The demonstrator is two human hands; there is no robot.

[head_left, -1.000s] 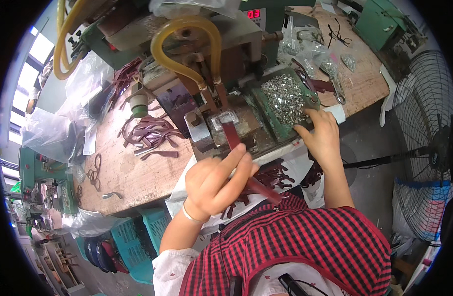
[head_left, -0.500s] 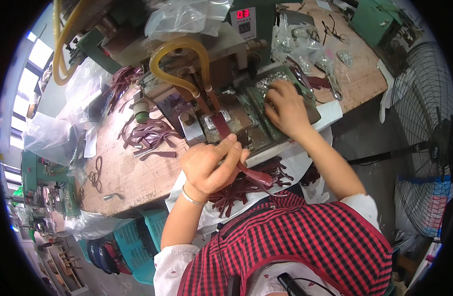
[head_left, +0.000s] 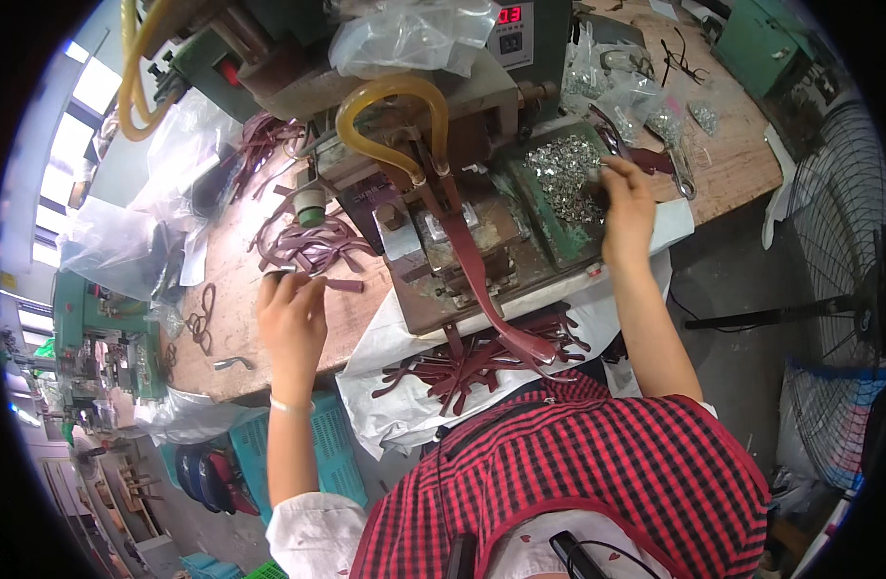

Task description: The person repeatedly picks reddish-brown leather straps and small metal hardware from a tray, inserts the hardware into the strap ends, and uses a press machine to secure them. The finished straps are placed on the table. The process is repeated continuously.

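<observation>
While the long, glossy, dark-red curved strip [head_left: 475, 275] lay across the grey-brown metal press base [head_left: 419, 304], its lower end past the base's near edge, both hands were apart from it. Left hand [head_left: 293, 314]: well left of the strip, inside the near edge of the pale wooden worktop [head_left: 240, 328], fingers bent at a heap of maroon strips [head_left: 317, 241]; hold could not be told. Right hand [head_left: 629, 217]: curled at the right edge of the green metal tray [head_left: 570, 243]; hold unclear.

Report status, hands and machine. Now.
Left hand at loose strips. Right hand at green tray of metal bits. Dark red strip in machine, unheld. Yellow tube clear of hands.
</observation>
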